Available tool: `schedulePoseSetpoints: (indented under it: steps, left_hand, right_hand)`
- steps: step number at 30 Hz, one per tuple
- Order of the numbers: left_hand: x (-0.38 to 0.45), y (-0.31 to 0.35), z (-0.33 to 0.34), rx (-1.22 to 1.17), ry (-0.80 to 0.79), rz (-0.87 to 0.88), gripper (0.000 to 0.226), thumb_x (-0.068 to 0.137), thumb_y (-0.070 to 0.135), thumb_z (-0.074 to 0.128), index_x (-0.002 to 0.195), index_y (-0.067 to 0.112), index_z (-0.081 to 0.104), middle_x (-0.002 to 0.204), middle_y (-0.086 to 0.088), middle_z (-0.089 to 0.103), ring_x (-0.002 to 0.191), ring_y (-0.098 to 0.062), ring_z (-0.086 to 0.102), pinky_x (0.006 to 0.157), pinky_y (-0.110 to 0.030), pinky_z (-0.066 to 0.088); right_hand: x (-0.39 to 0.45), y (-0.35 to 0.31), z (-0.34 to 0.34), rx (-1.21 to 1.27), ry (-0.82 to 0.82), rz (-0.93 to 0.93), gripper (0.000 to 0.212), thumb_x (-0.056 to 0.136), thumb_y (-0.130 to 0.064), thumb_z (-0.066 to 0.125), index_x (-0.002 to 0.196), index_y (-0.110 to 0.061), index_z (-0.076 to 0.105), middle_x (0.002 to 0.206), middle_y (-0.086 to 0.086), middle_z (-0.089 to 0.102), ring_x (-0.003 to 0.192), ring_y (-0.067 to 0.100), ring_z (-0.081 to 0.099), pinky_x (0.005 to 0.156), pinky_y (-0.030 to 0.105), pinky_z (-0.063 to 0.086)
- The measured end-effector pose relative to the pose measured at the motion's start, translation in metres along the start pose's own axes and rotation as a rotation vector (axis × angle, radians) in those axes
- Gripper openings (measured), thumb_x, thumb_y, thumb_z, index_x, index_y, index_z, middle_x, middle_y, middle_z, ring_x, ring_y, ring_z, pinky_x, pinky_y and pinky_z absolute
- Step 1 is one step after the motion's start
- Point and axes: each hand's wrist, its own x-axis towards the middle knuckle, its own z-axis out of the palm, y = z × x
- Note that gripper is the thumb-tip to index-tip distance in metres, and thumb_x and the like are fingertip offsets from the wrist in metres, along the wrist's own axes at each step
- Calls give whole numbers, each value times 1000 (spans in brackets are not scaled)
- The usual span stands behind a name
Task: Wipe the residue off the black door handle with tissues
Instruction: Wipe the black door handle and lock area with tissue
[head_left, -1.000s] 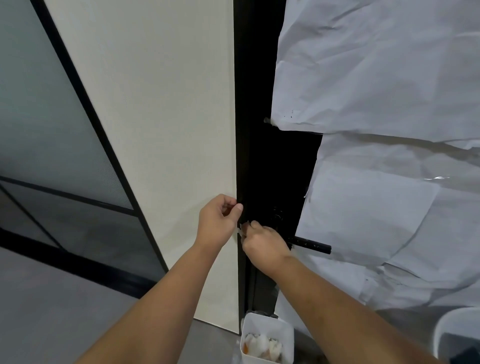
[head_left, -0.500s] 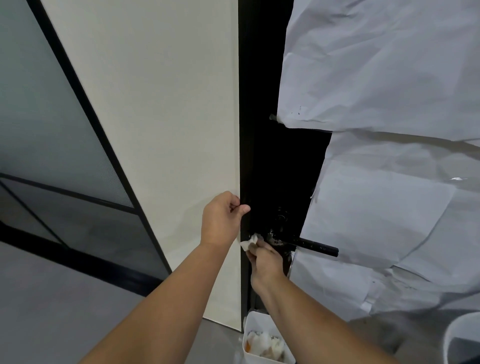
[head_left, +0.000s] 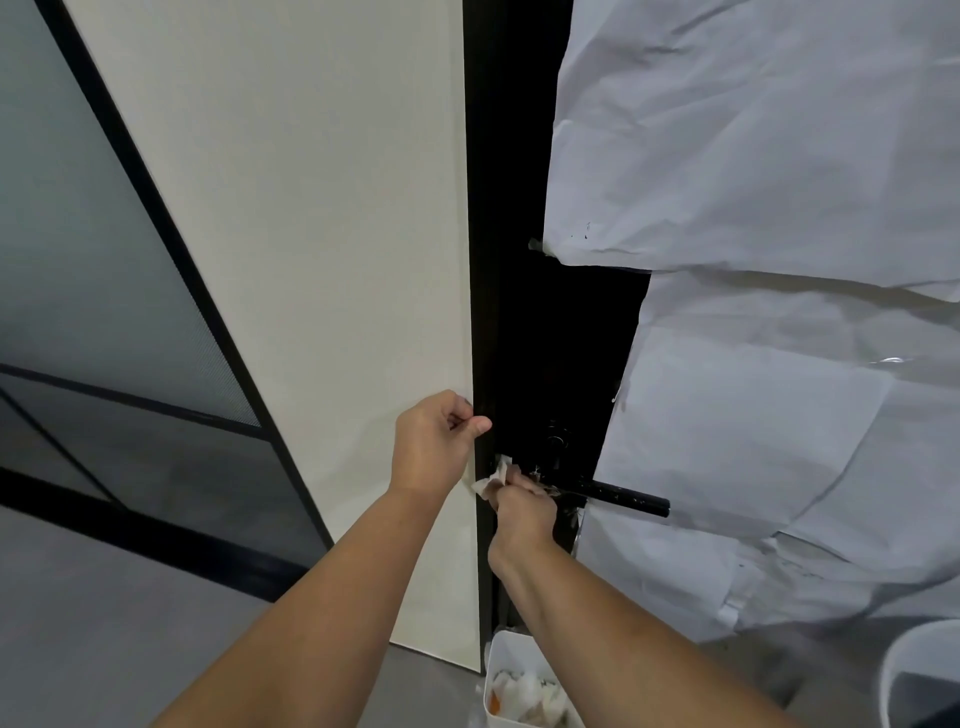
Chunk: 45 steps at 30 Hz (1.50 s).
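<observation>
The black door handle (head_left: 626, 498) sticks out to the right from a black door (head_left: 550, 338), with pale specks of residue near its base. My right hand (head_left: 522, 512) is closed around a crumpled white tissue (head_left: 493, 475) and presses it against the handle's inner end, just left of the lever. My left hand (head_left: 436, 447) sits higher and to the left, pinching the edge of the door with thumb and fingers. A round lock piece (head_left: 556, 439) shows above the handle.
Crumpled white paper sheets (head_left: 753, 260) cover the door's right side. A cream wall panel (head_left: 311, 260) stands to the left, with dark glass (head_left: 78, 260) beyond. On the floor below sit a white bin of used tissues (head_left: 524, 691) and a white container rim (head_left: 919, 670).
My right hand has dropped from above the handle to its base and underside, baring the lever. The left hand has stayed on the door edge. The view has shifted slightly.
</observation>
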Motion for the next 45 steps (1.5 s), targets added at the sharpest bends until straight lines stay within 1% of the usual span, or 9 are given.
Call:
schedulePoseSetpoints:
  steps: [6, 14, 18, 22, 24, 28, 33, 40, 45]
  left_hand:
    - [1, 2, 0, 15, -10, -26, 17, 78, 17, 80, 75, 18, 64, 68, 8, 61, 61, -2, 55, 60, -8, 44]
    - [2, 4, -6, 33, -36, -6, 19, 78, 21, 80, 72, 22, 63, 70, 5, 64, 63, -6, 57, 59, -10, 46]
    - [2, 5, -6, 40, -39, -3, 20, 78, 19, 80, 71, 22, 62, 69, 4, 63, 62, -7, 56, 59, -11, 45]
    - [1, 6, -6, 45, -42, -4, 19, 79, 19, 80, 72, 20, 62, 69, 1, 63, 61, -8, 54, 60, -15, 47]
    - [1, 5, -6, 44, -43, -6, 18, 79, 19, 79, 72, 19, 63, 70, 1, 63, 62, -8, 54, 61, -15, 47]
    - [2, 3, -5, 40, -37, -4, 18, 79, 19, 80, 72, 19, 63, 68, 4, 62, 62, -7, 55, 60, -14, 46]
    - [3, 1, -5, 53, -40, 17, 18, 79, 18, 79, 71, 18, 63, 66, 5, 62, 61, -7, 56, 61, -17, 46]
    - [1, 1, -4, 81, -22, 49, 17, 80, 14, 78, 73, 18, 63, 66, 6, 61, 61, -5, 55, 61, -13, 44]
    - [0, 1, -2, 60, -16, 30, 16, 80, 13, 78, 73, 17, 64, 67, 4, 62, 64, -11, 58, 63, -21, 50]
  right_hand:
    - [-7, 0, 3, 221, -201, -11, 38, 83, 13, 59, 105, -14, 72, 108, 7, 71, 98, 18, 68, 83, 27, 54]
    - [-8, 21, -30, -35, -201, -95, 31, 82, 10, 63, 103, -10, 73, 112, 7, 71, 107, 20, 65, 102, 36, 46]
    - [-11, 9, -13, -6, -216, -106, 33, 81, 6, 66, 109, -10, 70, 104, 3, 73, 99, 16, 67, 95, 31, 49]
    - [-5, 7, -20, -180, -118, -46, 38, 76, 13, 65, 103, -12, 72, 94, -2, 72, 88, 13, 66, 68, 19, 50]
    - [-6, 13, -30, -263, -110, -95, 35, 74, 9, 66, 95, -17, 75, 98, 1, 73, 91, 15, 67, 72, 20, 49]
    - [-28, 6, -31, -512, -158, -509, 25, 82, -4, 66, 97, -22, 75, 100, -4, 64, 84, -5, 61, 76, 8, 44]
    - [-33, -35, -10, -588, -98, -945, 25, 86, -2, 63, 107, -14, 72, 98, -2, 56, 86, 7, 59, 74, 5, 43]
    - [2, -41, 1, -1329, -211, -931, 27, 87, -4, 58, 114, -3, 64, 108, 6, 57, 87, 12, 55, 63, 0, 32]
    - [-7, -68, 3, -1266, -319, -795, 26, 87, -3, 59, 110, -9, 69, 97, 2, 59, 88, 15, 57, 71, 14, 42]
